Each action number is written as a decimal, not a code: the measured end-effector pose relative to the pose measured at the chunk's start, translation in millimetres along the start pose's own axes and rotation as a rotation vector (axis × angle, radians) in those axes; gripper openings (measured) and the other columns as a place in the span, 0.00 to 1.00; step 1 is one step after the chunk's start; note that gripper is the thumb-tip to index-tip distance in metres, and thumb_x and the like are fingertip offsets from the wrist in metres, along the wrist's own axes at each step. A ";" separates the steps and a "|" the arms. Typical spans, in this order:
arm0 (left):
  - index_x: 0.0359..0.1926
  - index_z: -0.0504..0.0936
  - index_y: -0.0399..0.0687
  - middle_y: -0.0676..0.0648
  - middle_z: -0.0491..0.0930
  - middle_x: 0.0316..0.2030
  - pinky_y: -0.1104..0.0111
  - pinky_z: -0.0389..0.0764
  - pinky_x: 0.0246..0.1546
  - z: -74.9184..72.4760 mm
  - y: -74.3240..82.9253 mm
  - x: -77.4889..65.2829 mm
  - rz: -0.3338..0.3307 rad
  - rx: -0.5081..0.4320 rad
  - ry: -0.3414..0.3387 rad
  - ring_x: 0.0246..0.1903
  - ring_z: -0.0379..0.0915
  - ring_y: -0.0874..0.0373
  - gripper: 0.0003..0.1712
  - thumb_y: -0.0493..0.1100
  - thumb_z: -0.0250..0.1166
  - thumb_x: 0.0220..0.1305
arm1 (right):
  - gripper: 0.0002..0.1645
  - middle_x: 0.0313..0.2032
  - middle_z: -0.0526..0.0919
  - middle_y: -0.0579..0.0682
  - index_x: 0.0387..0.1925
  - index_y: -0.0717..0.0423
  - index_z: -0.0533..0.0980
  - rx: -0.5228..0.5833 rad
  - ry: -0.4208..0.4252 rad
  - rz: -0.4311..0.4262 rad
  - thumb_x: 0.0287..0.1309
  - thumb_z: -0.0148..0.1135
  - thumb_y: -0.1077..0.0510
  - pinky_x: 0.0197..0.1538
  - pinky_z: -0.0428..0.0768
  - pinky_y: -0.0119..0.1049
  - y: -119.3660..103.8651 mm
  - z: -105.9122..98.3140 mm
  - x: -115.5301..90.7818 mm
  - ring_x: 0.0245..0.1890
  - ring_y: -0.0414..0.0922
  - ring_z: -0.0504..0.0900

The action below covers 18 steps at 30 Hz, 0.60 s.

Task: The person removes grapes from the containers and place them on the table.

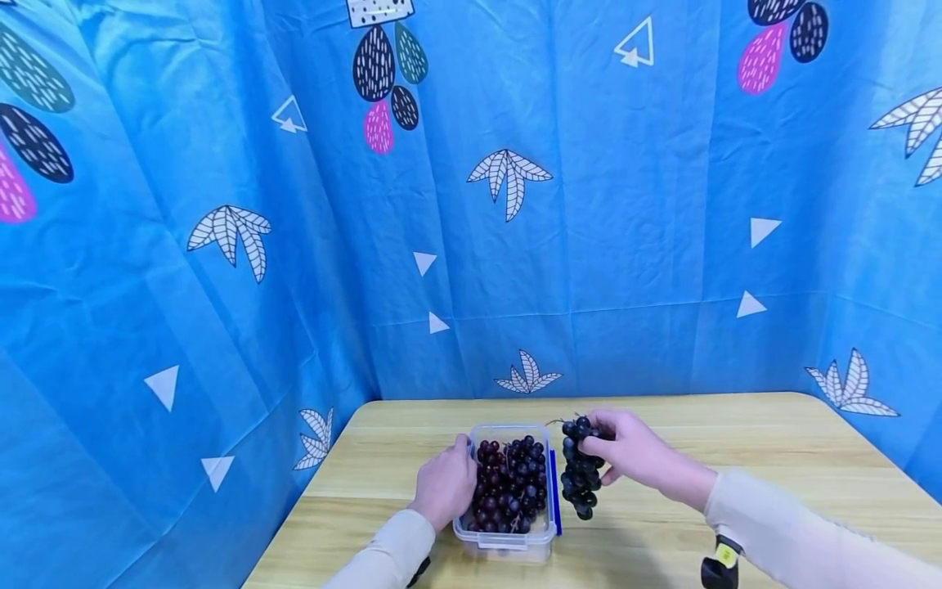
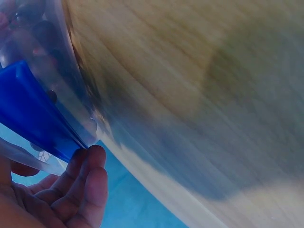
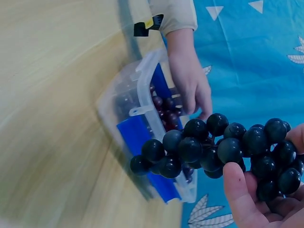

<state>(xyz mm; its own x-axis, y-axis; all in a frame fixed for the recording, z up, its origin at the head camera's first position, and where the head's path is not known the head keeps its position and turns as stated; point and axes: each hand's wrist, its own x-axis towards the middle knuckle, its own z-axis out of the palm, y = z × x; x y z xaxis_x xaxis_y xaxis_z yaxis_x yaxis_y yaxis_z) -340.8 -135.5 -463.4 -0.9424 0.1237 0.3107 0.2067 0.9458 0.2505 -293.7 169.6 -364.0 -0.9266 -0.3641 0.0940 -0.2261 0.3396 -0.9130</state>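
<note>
Clear box (image 1: 508,541) of grapes (image 1: 508,487), with a dark bunch (image 1: 577,474) hanging just to its right.
The left hand (image 1: 445,483) grips the box's left side, fingers curled at the rim beside a blue flap (image 2: 35,107); the box stands on the worktop (image 1: 706,532), its grapes inside. To the right, the right hand (image 1: 629,450) pinches the dark bunch between thumb and fingers. That bunch hangs with its long axis nearly upright, between box and right hand, the box lying to its left.
</note>
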 end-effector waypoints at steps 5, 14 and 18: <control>0.61 0.72 0.40 0.48 0.83 0.31 0.67 0.73 0.19 0.6 -1.1 -0.5 -0.001 -0.009 -0.002 0.18 0.69 0.63 0.21 0.45 0.51 0.74 | 0.11 0.37 0.81 0.54 0.43 0.62 0.76 0.019 0.005 0.050 0.64 0.61 0.59 0.30 0.86 0.44 13.4 2.3 -2.1 0.36 0.47 0.83; 0.62 0.72 0.40 0.49 0.81 0.29 0.67 0.72 0.19 1.1 -1.4 0.3 -0.004 -0.013 0.004 0.17 0.67 0.63 0.21 0.45 0.51 0.74 | 0.11 0.38 0.81 0.56 0.36 0.63 0.72 0.119 0.008 0.143 0.62 0.60 0.58 0.33 0.87 0.49 32.7 5.7 -4.3 0.37 0.48 0.82; 0.61 0.72 0.40 0.49 0.82 0.28 0.66 0.73 0.19 0.5 -0.9 0.9 -0.001 -0.008 0.008 0.17 0.68 0.62 0.21 0.45 0.51 0.74 | 0.11 0.41 0.79 0.56 0.33 0.61 0.71 0.160 0.000 0.188 0.62 0.61 0.56 0.36 0.87 0.51 40.1 7.4 -3.7 0.38 0.49 0.82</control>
<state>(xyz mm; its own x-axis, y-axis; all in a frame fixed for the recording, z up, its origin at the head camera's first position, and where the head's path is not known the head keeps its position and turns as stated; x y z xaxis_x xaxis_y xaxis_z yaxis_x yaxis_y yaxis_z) -341.9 -136.1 -463.8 -0.9407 0.1200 0.3173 0.2074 0.9436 0.2580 -297.1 178.2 -403.9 -0.9478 -0.3076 -0.0837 0.0009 0.2602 -0.9656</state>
